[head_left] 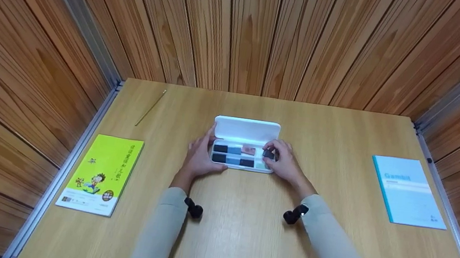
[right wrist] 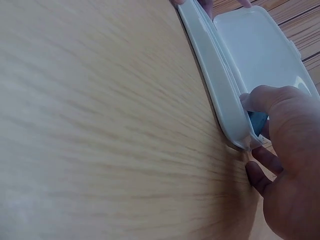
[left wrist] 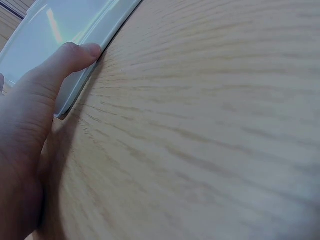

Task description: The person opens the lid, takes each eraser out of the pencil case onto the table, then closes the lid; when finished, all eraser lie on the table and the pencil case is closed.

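Note:
A white hinged case (head_left: 247,130) lies on the table, its lid tipped back. Two rows of small blocks fill its tray: dark ones (head_left: 219,158), blue-grey ones (head_left: 234,150) and a pinkish one (head_left: 248,150). My left hand (head_left: 201,157) grips the case's left end, and its thumb (left wrist: 75,56) lies over the front rim in the left wrist view. With thumb and fingers, my right hand (head_left: 289,163) pinches a dark block (right wrist: 257,121) at the tray's right end. Its other fingers partly hide behind the case's corner.
On the left lies a yellow-green book (head_left: 104,170), with a thin pencil-like stick (head_left: 151,107) farther back. A light blue booklet (head_left: 410,192) is at the right. Wood-panelled walls (head_left: 251,34) stand behind and beside the table (head_left: 238,236).

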Action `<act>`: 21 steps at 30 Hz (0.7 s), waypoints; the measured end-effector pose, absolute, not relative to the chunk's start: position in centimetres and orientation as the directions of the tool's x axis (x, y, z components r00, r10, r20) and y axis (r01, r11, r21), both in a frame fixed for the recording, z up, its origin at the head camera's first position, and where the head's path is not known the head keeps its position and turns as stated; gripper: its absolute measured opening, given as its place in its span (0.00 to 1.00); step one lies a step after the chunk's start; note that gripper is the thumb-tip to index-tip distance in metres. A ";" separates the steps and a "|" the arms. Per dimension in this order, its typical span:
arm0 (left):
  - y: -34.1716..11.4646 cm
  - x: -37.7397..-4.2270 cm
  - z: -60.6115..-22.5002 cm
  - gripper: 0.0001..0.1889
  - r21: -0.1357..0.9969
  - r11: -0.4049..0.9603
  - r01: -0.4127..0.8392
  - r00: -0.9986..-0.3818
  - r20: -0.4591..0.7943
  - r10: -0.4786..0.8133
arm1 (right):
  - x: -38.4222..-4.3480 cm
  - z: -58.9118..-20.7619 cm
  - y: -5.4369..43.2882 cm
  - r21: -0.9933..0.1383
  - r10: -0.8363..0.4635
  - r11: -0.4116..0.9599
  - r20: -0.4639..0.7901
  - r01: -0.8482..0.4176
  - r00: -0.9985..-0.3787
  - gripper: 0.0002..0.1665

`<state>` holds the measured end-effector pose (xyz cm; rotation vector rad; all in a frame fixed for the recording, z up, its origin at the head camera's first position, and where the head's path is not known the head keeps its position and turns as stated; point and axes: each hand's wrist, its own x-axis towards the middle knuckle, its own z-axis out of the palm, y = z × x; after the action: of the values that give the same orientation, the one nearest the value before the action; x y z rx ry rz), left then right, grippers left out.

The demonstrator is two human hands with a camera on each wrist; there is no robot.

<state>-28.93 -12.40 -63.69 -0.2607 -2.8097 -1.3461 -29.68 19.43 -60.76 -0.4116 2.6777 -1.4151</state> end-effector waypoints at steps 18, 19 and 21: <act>-12.4 -29.0 -63.7 0.75 0.773 0.615 0.157 -0.986 0.081 0.149 | -29.7 -58.7 20.5 -0.855 -0.274 0.460 0.119 -0.239 -0.954 0.17; -12.4 -29.0 -63.7 0.74 0.774 0.614 0.155 -0.986 0.081 0.147 | -29.7 -58.6 20.7 -0.858 -0.275 0.456 0.115 -0.235 -0.954 0.18; -12.4 -28.9 -63.8 0.74 0.778 0.609 0.152 -0.986 0.080 0.144 | -29.7 -58.5 21.1 -0.865 -0.272 0.451 0.104 -0.222 -0.957 0.18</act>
<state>-28.89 -12.39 -63.78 -0.2589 -2.8101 -1.3602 -29.72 21.12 -58.47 -0.4485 2.6336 -1.5578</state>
